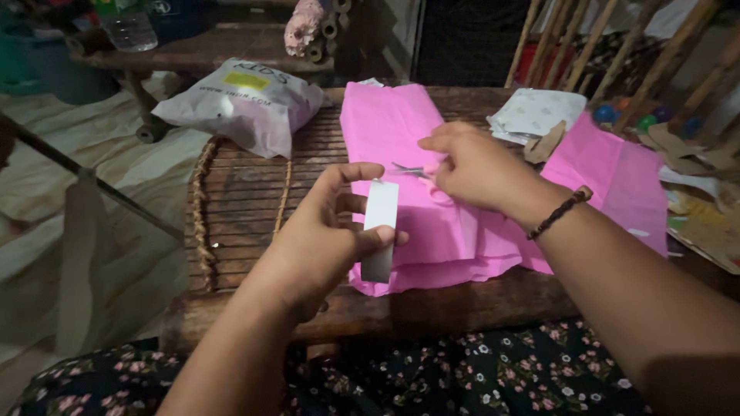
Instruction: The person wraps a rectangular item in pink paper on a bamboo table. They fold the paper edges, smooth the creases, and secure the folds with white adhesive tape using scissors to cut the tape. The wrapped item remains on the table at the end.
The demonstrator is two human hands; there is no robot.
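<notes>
Left hand (320, 239): it is pinching a white paper strip (380, 231) upright, thumb in front and fingers curled behind, just above the near edge of the pink tissue sheet (432, 223).
Right hand (470, 166): its fingers are closing around pink-handled scissors (422, 176), whose tips are pointing at the top of the strip.
Blades: probably slightly apart, though the dim view is making this hard to tell.
Step in hand: the scissors are being lined up against the strip's upper edge for a cut.
Next move: it calls for holding the strip taut and steady while the blades are brought squarely across it.
Setting: everything is lying over a slatted wooden table (247, 192).
</notes>
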